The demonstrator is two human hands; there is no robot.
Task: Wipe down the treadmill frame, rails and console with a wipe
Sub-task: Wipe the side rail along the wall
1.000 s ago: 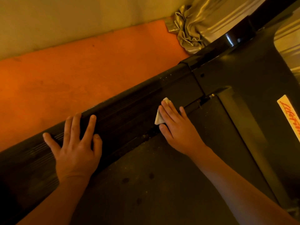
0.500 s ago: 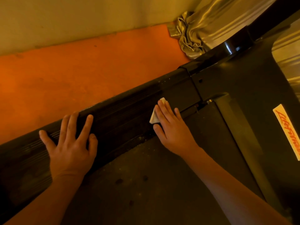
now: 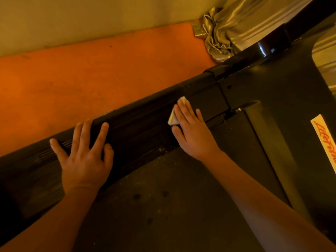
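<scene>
Hands: two, both bare, forearms cut off by the lower edge.

Left hand [image 3: 85,160]: one, laid flat on the ribbed rail [image 3: 138,124], fingers [image 3: 101,135] straight and spread, thumb out to the side, nothing held.

Right hand [image 3: 192,135]: one, further along the same rail, fingers [image 3: 185,111] straight and close together, pressing the wipe [image 3: 173,119] flat against the rail's top.

Wipe: one, pale, folded (number of layers not readable). Only two corners show, one past the fingertips and one on the thumb side; the rest is hidden under the hand. It sits near the rail's joint with the front cover [image 3: 272,91].

Rail: one in view, dark, running diagonally from lower left to upper right; its lower-left end is lost in shadow and cut off by the edge.

Belt [image 3: 172,206]: one, dark, dusty, with several darker spots, just beside the rail.

Post [image 3: 269,44]: one, glossy black, rising out of view at upper right.

Label [image 3: 325,140]: one, pale with red script, cut off by the right edge; wording not fully legible.

Floor [image 3: 91,79]: orange, beyond the rail.

Wall [image 3: 91,19]: pale, above the floor.

Fabric [image 3: 227,30]: one shiny bunched piece, heaped on the floor by the post, top cut off.
</scene>
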